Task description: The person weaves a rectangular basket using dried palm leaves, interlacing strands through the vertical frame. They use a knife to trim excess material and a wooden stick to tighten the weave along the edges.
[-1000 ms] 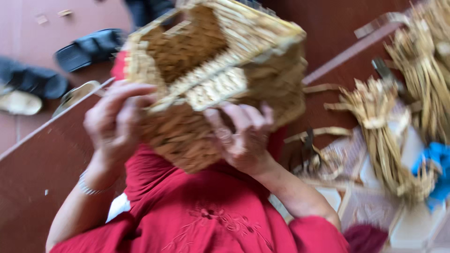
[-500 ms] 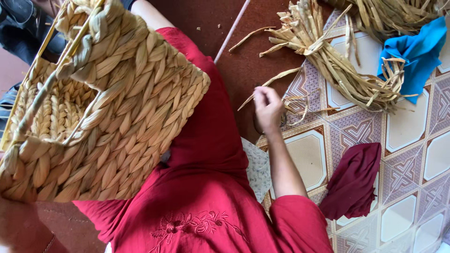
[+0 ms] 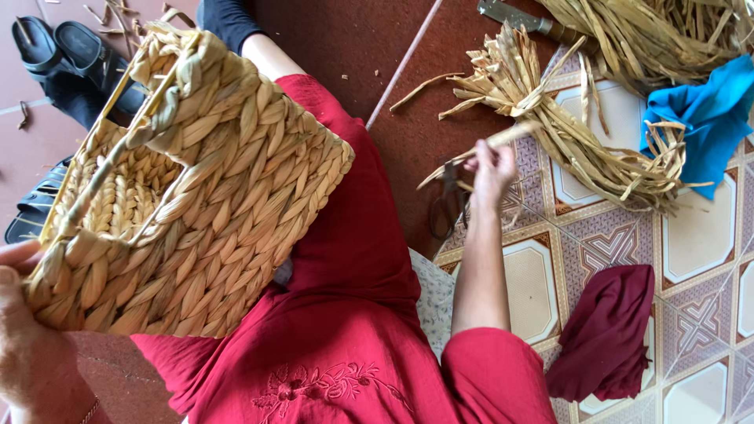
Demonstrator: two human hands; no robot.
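The woven basket [image 3: 188, 196] rests tilted across the lap, toward nine o'clock of the view, its open mouth turned to the left edge. The left hand [image 3: 27, 345] grips its lower corner at about eight o'clock, fingers closed on the braided rim. That hold sits on one corner only, so the basket could roll off the red-clothed thigh toward the sandals [image 3: 55, 55] lying at eleven o'clock if the grip slackens.

The right hand [image 3: 491, 169] reaches out near two o'clock from the lap, fingers pinched shut on a dried fibre strip [image 3: 503, 137] that runs up toward the bundle of dried strips [image 3: 565, 126]. A sharp tug could drag the whole bundle along or snap the brittle strip. Scissors [image 3: 448, 204] lie on the floor just below that hand, partly under the loose strands; the wrist could brush the blades on the way back.

Most of the left hand is cut off by the frame's lower left corner, so how its thumb sits is not clear. The scissors' blades are hard to make out among the fibres. A metal blade [image 3: 510, 14] at twelve o'clock vanishes under a second heap of strips. The blue cloth [image 3: 707, 118] runs off the right edge, and the dark red cloth [image 3: 605, 330] lies crumpled at four o'clock.
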